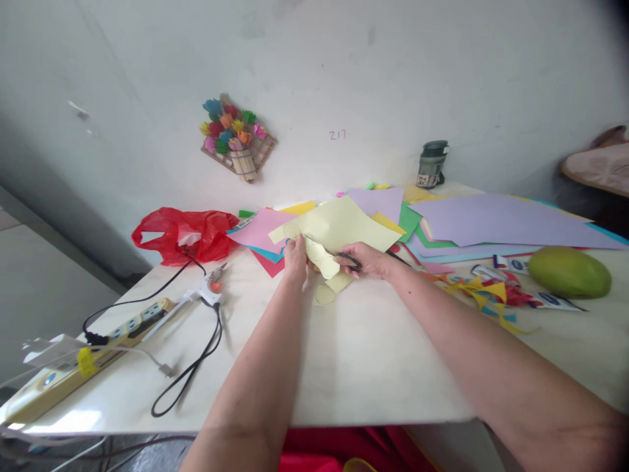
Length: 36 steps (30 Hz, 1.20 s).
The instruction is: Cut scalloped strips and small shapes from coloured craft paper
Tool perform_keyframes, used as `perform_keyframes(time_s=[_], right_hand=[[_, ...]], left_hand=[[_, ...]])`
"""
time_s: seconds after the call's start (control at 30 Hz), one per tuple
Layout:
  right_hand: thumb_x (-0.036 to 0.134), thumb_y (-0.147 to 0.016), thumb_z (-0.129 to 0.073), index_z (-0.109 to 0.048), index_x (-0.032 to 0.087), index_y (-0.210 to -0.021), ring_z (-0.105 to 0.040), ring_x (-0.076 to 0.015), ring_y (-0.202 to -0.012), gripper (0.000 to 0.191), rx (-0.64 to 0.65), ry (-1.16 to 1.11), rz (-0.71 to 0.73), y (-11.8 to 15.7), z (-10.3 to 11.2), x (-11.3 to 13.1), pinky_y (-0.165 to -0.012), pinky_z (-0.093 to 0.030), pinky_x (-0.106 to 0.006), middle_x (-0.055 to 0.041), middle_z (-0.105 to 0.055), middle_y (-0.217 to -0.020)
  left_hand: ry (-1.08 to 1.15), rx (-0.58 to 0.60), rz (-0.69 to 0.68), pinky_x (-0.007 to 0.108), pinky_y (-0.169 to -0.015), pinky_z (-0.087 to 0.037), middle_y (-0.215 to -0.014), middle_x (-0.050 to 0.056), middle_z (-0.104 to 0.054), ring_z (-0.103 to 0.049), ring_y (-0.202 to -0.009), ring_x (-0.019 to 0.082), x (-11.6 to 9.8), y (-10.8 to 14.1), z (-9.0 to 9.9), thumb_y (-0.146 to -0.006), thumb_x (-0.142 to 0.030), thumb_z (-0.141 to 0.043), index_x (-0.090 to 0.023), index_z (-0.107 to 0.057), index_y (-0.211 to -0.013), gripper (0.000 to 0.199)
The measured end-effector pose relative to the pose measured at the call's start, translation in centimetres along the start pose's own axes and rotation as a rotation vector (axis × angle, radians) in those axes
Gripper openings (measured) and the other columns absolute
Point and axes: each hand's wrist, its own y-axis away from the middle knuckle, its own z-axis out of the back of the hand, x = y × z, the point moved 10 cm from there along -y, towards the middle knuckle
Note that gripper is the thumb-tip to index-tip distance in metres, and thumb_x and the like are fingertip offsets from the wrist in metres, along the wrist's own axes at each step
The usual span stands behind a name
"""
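The largest thing is the plain white wall (pixel 314 78), which rises beyond the left hand (pixel 295 257) and the right hand (pixel 366 259). Below both hands spreads the white table with a smooth top (pixel 393 367). Well to the right of the right hand lies a large lavender paper sheet (pixel 486 219), on top of other coloured sheets. Just beyond both hands rests a wide pale yellow paper sheet (pixel 344 219), also over other papers. To the left of the left hand sits a crumpled red plastic bag (pixel 219 236); farther left and nearer to the person is a long beige power strip (pixel 54 393). On the wall, beyond the left hand and to its left, hangs a woven decoration with many-coloured flowers (pixel 236 141). Far to the right of the right hand lies an oval green fruit (pixel 570 272), and between them are thin scraps of coloured paper (pixel 479 292). A white glue gun with an orange trigger (pixel 209 288) lies left of the left hand.

Between the two hands is a small pale yellow paper piece with drawn outlines (pixel 322 257). The left hand pinches this piece by its side, while the right hand is closed around the black-handled scissors (pixel 350 260), whose blades are at the paper.
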Motion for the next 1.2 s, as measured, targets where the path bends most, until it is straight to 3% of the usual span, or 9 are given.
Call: perform_keyframes(time_s=[0.2, 0.4, 0.6, 0.73, 0.9, 1.2], right_hand=[[0.052, -0.065, -0.079, -0.056, 0.014, -0.063, -0.039, -0.0046, -0.040, 0.045, -0.016, -0.020, 0.003, -0.1, 0.3, -0.3, -0.037, -0.028, -0.019, 0.0028, -0.052, -0.051], [0.050, -0.065, -0.078, -0.056, 0.014, -0.063, -0.039, -0.0050, -0.040, 0.043, -0.034, -0.047, 0.018, -0.1, 0.5, -0.2, -0.038, -0.027, -0.020, 0.0035, -0.051, -0.051], [0.049, -0.064, -0.079, -0.055, 0.014, -0.062, -0.039, -0.0052, -0.040, 0.042, -0.069, -0.059, 0.026, 0.0, 0.7, 0.0, -0.039, -0.028, -0.021, 0.0035, -0.052, -0.050], [0.050, -0.062, -0.080, -0.055, 0.015, -0.062, -0.040, -0.0051, -0.039, 0.044, -0.104, -0.067, 0.008, 0.1, 0.8, 0.1, -0.038, -0.028, -0.021, 0.0029, -0.052, -0.049], [0.051, -0.058, -0.082, -0.054, 0.016, -0.061, -0.039, -0.0048, -0.038, 0.045, -0.143, -0.086, -0.017, 0.2, 0.9, 0.3, -0.037, -0.027, -0.020, 0.0032, -0.052, -0.048], [0.049, -0.058, -0.082, -0.054, 0.016, -0.060, -0.038, -0.0046, -0.038, 0.043, -0.194, -0.071, -0.041, 0.4, 0.9, 0.6, -0.037, -0.028, -0.020, 0.0040, -0.050, -0.047]], left_hand=[[-0.079, 0.038, -0.060, 0.020, -0.034, -0.027, -0.040, -0.008, -0.040, -0.037, -0.031, 0.008, 0.1, 0.0, -0.5, -0.083, -0.046, -0.059, -0.021, -0.041, -0.067, 0.035], [-0.049, 0.027, -0.044, 0.021, -0.037, -0.030, -0.044, -0.007, -0.046, -0.042, -0.033, 0.008, 0.3, 0.0, -0.7, -0.079, -0.048, -0.064, -0.021, -0.041, -0.070, 0.037], [-0.039, 0.112, 0.004, 0.022, -0.041, -0.035, -0.047, -0.002, -0.054, -0.047, -0.036, 0.010, -0.2, 0.7, -1.6, -0.074, -0.043, -0.069, -0.018, -0.048, -0.070, 0.033], [-0.075, 0.126, -0.001, 0.023, -0.041, -0.035, -0.042, -0.001, -0.050, -0.047, -0.035, 0.011, -0.6, 0.9, -1.8, -0.075, -0.035, -0.066, -0.017, -0.051, -0.060, 0.028], [-0.142, 0.148, -0.002, 0.024, -0.044, -0.039, -0.038, 0.002, -0.049, -0.047, -0.036, 0.012, -0.4, 1.0, -2.1, -0.076, -0.035, -0.065, -0.016, -0.050, -0.046, 0.039], [-0.157, 0.149, -0.007, 0.024, -0.044, -0.040, -0.040, 0.005, -0.053, -0.050, -0.038, 0.012, -0.1, 0.8, -2.1, -0.078, -0.039, -0.067, -0.014, -0.054, -0.045, 0.043]])
